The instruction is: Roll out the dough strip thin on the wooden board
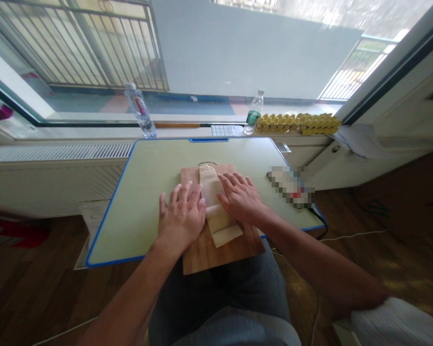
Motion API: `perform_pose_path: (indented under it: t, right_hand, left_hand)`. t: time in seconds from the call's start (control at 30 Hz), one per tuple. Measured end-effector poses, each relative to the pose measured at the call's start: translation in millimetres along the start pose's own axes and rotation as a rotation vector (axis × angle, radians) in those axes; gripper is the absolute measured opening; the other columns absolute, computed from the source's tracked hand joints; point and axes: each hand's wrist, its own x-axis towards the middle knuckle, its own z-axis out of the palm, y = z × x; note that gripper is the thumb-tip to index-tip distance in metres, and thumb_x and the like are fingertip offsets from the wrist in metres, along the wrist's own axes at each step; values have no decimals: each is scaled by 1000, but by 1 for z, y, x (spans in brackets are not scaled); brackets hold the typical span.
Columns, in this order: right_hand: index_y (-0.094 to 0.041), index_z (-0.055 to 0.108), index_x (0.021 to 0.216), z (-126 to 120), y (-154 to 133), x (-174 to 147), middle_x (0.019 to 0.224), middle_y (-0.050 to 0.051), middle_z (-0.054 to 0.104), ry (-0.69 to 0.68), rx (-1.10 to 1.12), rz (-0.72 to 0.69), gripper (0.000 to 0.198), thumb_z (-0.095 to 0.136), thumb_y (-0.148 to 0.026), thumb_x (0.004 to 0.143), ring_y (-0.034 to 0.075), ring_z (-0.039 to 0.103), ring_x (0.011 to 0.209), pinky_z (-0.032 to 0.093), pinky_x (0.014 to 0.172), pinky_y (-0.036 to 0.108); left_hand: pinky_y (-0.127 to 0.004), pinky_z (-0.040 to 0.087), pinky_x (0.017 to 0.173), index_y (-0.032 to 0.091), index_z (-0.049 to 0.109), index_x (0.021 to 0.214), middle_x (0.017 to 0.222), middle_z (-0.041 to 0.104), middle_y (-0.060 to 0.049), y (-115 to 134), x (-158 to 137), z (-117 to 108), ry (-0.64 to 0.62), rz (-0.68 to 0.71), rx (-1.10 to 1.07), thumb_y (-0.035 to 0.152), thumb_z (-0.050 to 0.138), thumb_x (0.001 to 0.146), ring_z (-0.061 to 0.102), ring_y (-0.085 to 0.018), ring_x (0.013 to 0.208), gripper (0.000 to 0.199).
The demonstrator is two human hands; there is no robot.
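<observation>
A pale cream folded strip, cloth-like in look (210, 185), lies lengthwise on a wooden board (202, 254). Its near end (228, 234) shows crosswise folds and a yellower tone. My left hand (182, 211) is palm down at the strip's left edge, fingers spread, over the board's left side. From the right, my right hand (240, 197) reaches across with fingers stretched out, its thumb and fingertips at the strip's right edge. Neither hand grips anything that I can see. Part of the strip's right side is hidden under my right hand.
The board overhangs the near edge of a blue-rimmed table (147, 168), above my lap. A blurred-out item (290, 187) with a black cable lies at the right. Along the windowsill stand two bottles (141, 111) (253, 113) and a yellow bumpy holder (298, 123).
</observation>
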Motion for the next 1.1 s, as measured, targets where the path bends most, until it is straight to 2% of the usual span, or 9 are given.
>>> perform_pose_path:
  t: [0.2,0.3,0.5,0.7,0.93,1.1]
  right_hand:
    - [-17,44,166,-7,-2,-53,174,10,42,-53,34,-3,61,31,-43,112,33,33,163,28,130,60]
    - [-18,44,166,-10,1,-64,174,10,41,-90,51,-35,61,30,-44,113,31,31,164,27,131,58]
    - [-22,43,167,-5,7,-38,175,6,39,-76,24,-56,60,33,-46,113,33,30,164,24,131,64]
    - [-23,41,168,0,6,-10,175,8,41,-14,29,-4,62,41,-46,110,33,34,161,26,131,61]
    - [-20,51,160,-3,13,4,166,12,52,-16,112,56,63,47,-55,108,34,41,156,34,126,58]
    - [-27,49,162,3,7,-1,171,7,47,24,18,12,55,40,-41,110,34,36,159,27,129,63]
  left_hand:
    - [-70,30,128,26,55,159,168,51,-11,16,-47,-4,37,33,-70,42,36,110,46,-36,155,55]
    - [-69,31,128,23,52,161,169,49,-11,20,-59,-4,29,46,-84,42,35,111,45,-35,156,56]
    - [-71,29,127,22,53,160,170,48,-10,14,-39,-1,39,28,-81,44,34,111,44,-36,157,57]
    - [-71,27,128,23,55,159,168,51,-11,3,-10,2,64,24,-43,43,33,110,46,-36,155,57]
    - [-74,26,127,22,57,157,167,51,-13,10,-16,-5,25,9,-55,36,35,107,45,-37,155,56]
    - [-72,27,128,18,54,158,166,52,-17,21,-9,-9,64,-27,-73,26,40,102,46,-37,154,58]
